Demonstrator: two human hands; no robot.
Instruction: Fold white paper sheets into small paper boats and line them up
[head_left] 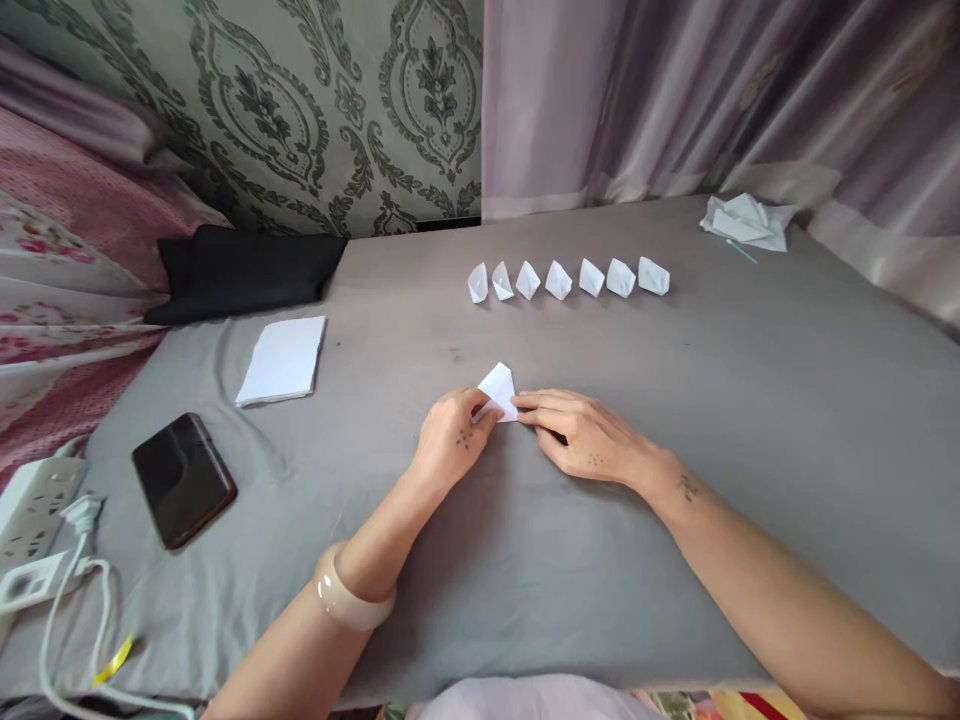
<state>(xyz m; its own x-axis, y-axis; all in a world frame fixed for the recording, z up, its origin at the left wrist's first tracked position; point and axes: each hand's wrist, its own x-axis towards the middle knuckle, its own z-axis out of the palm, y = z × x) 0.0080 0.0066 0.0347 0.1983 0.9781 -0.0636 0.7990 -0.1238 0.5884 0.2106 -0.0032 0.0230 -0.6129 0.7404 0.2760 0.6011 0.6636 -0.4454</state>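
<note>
A small folded piece of white paper (498,385) lies on the grey cloth in front of me, its pointed end facing away. My left hand (454,430) pinches the left side of the paper between thumb and fingers. From the other side, my right hand (585,432) reaches in with fingers stretched out, its fingertips touching the paper's right edge. The right thumb sits below those fingers, off the paper. Beyond both hands stands a row of several small folded white paper shapes (559,280). The underside of the paper is hidden.
At left lie a stack of white paper (283,360), a dark phone (184,480) and a folded black cloth (247,270). A power strip (37,510) with white cables sits at the left edge. Crumpled white paper (748,220) and a thin greenish stick (742,251) rest far right.
</note>
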